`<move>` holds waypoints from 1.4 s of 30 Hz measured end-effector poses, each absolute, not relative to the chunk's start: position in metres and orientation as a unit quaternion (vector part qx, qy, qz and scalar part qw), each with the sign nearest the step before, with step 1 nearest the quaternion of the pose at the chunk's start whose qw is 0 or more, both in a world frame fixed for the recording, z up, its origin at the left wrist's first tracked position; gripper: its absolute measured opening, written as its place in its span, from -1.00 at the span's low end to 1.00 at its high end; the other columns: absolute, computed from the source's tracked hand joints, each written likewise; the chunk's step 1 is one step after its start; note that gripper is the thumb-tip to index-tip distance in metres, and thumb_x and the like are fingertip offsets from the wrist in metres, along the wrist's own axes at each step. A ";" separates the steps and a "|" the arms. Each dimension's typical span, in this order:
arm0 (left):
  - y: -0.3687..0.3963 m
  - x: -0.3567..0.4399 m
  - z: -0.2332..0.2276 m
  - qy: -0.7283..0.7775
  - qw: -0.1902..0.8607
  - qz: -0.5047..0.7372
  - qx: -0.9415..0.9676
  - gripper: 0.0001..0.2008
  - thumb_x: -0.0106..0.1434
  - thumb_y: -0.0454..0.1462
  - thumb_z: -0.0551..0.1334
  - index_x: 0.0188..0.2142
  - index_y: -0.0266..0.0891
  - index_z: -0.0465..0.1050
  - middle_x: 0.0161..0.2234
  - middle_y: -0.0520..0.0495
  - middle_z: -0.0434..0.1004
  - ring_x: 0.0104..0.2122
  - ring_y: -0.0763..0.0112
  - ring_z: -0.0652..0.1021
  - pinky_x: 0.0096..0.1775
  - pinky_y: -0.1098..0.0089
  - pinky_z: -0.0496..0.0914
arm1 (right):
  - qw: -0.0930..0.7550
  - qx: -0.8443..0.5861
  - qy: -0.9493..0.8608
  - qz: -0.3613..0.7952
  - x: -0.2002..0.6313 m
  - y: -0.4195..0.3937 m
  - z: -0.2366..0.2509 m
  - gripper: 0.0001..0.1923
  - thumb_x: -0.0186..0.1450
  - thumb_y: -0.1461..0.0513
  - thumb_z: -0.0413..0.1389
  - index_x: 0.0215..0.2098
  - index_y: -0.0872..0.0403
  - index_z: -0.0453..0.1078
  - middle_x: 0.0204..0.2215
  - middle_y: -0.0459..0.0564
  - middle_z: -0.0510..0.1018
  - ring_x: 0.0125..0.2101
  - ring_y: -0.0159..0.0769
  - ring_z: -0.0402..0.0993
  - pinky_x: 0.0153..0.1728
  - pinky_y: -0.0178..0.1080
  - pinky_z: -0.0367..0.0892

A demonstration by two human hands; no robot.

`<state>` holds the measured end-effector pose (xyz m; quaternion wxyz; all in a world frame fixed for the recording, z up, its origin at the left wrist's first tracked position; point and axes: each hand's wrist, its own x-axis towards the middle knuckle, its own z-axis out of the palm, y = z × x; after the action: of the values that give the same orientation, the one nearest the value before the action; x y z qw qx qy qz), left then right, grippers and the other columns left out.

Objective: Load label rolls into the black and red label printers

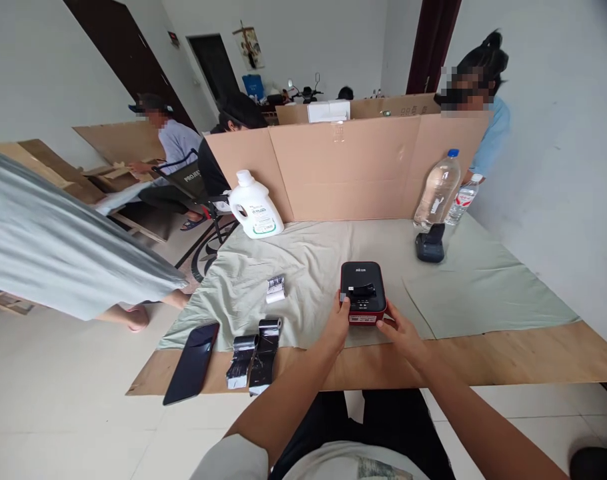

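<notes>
Both hands on red-black printer (363, 292), cloth-covered table (533, 353) (white-walled room)

Table clutter and people around the cardboard partition

A white detergent jug (255, 208) stands at the far left of the green cloth (483, 287), by the cardboard partition (343, 167). A clear water bottle (437, 190) and a smaller bottle (462, 199) stand far right, behind a small black device (429, 245). A black phone (192, 362), two dark foil strips (256, 357) and a small label roll (275, 289) lie near left. Other people sit beyond.
</notes>
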<state>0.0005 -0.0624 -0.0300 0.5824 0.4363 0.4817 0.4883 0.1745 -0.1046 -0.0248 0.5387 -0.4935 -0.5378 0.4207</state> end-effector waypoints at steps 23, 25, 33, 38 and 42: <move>-0.022 -0.026 -0.026 0.381 0.573 0.522 0.504 -0.58 0.07 -0.28 0.16 -0.04 -0.12 0.48 0.28 0.05 0.08 0.28 0.18 0.08 0.23 0.23 0.02 | 0.590 -0.569 -0.537 0.202 0.128 -0.080 -0.030 -0.76 0.24 0.05 0.06 -0.27 0.01 0.39 0.01 0.07 0.41 0.21 -0.08 0.09 0.18 0.07 0.04; -0.021 -0.026 -0.027 0.385 0.558 0.519 0.521 -0.57 0.04 -0.31 0.15 -0.06 -0.12 0.48 0.27 0.04 0.11 0.28 0.19 0.08 0.23 0.23 0.02 | 0.607 -0.567 -0.521 0.197 0.125 -0.080 -0.034 -0.68 0.24 0.05 0.04 -0.10 0.01 0.33 0.11 0.09 0.31 0.19 -0.11 0.13 0.18 0.06 0.07; -0.010 -0.023 -0.032 0.399 0.533 0.511 0.543 -0.51 -0.06 -0.36 0.07 -0.09 -0.12 0.44 0.23 0.04 0.09 0.26 0.19 0.09 0.20 0.22 0.09 | 0.623 -0.575 -0.474 0.238 0.119 -0.079 -0.040 -0.37 0.23 0.04 0.05 0.20 0.04 0.05 0.17 0.15 0.20 0.16 -0.12 0.17 0.16 0.00 0.14; -0.006 -0.026 -0.032 0.386 0.537 0.484 0.573 -0.41 -0.08 -0.37 0.06 0.01 -0.10 0.35 0.27 0.07 -0.01 0.25 0.19 0.09 0.19 0.22 0.09 | 0.618 -0.579 -0.473 0.245 0.119 -0.080 -0.036 -0.34 0.21 0.02 0.04 0.22 0.05 0.04 0.17 0.14 0.21 0.16 -0.09 0.16 0.17 0.01 0.12; -0.005 -0.030 -0.028 0.378 0.549 0.472 0.576 -0.40 -0.04 -0.36 0.10 0.07 -0.08 0.32 0.29 0.07 -0.03 0.26 0.20 0.09 0.21 0.24 0.05 | 0.615 -0.586 -0.467 0.244 0.119 -0.078 -0.038 -0.30 0.20 0.00 0.05 0.24 0.06 0.02 0.18 0.15 0.20 0.18 -0.09 0.15 0.18 0.00 0.10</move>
<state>-0.0301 -0.0046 -0.0279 0.5495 0.5760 0.3782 0.4725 0.1192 -0.0784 -0.0379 0.6152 -0.5864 -0.4671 0.2442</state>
